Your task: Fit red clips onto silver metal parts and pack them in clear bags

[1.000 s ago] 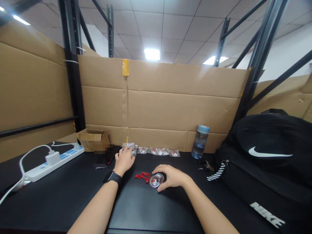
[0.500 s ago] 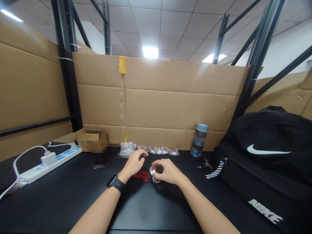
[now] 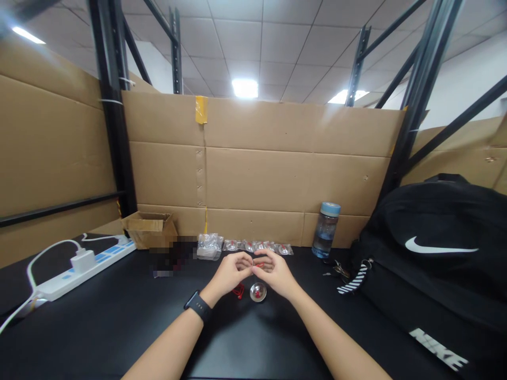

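My left hand (image 3: 234, 272) and my right hand (image 3: 274, 272) meet above the black table, fingertips pinched together. Between them a thin shiny edge and a bit of red show, apparently a small metal disc (image 3: 253, 265) held edge-on; the fingers hide most of it. Just below, a matching small cymbal-like metal disc (image 3: 258, 292) with a red centre lies on the table. Several red cords (image 3: 238, 291) lie in a tangle beside it, partly covered by my left hand.
Clear plastic packets (image 3: 209, 246) and a row of small bagged discs (image 3: 261, 246) lie along the cardboard wall. A water bottle (image 3: 326, 230), keys (image 3: 340, 269) and a black backpack (image 3: 435, 274) stand or lie right. Left are a small carton (image 3: 152, 232) and a power strip (image 3: 85, 272).
My left hand has moved right and down to meet my right hand. The right hand has lifted one disc from over the other, which now lies uncovered on the table.
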Motion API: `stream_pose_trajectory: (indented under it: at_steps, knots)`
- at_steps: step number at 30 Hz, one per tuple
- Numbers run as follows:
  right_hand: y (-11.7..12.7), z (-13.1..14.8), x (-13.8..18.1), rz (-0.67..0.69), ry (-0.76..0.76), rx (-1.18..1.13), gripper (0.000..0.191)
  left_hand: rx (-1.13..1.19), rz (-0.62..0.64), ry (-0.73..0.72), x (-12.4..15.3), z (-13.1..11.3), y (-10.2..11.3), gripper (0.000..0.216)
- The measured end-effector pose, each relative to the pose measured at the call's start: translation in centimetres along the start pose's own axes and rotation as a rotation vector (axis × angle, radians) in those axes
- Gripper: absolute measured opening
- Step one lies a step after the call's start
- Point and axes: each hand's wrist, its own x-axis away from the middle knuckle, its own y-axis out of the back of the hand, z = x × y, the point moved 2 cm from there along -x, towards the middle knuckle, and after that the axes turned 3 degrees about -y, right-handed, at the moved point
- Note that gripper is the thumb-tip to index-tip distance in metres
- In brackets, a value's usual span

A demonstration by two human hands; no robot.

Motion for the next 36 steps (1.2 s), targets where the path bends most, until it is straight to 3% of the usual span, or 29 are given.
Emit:
stream_pose_trajectory:
  at_steps: [6,11,13,19,22,25,30,36]
  knots:
    - [0.3,-0.1,0.0,0.021,-0.002,0.017,0.046,0.008,-0.045,-0.008,0.1,0.2,-0.6,0.015]
    - [0.3,0.1,-0.1,0.039,0.019,0.061,0.042,-0.119,-0.102,0.017,0.0,0.2,-0.8,0.004]
    - [0.6,0.6,-0.1,0.028,0.064,0.145,0.039,-0.19,-0.095,0.009,0.0,0.0,-0.6,0.009]
    - [4.5,1.9,-0.1,0.005,0.172,0.63,0.021,-0.448,0.093,-0.031,0.4,0.1,1.5,0.027]
    - [6.8,0.7,0.2,0.091,0.028,0.796,0.028,-0.561,0.229,-0.036,0.7,1.2,2.5,0.026]
    - [8.0,-0.8,0.3,0.142,-0.089,0.882,0.036,-0.64,0.279,-0.045,0.9,1.9,2.9,0.025]
    - [8.0,-1.7,0.2,0.202,-0.128,0.91,0.033,-0.649,0.244,-0.134,1.3,-0.3,1.6,0.023]
    - [8.2,-1.3,0.4,0.225,-0.145,0.95,0.041,-0.429,0.449,-0.304,1.8,-2.8,-1.3,0.027]
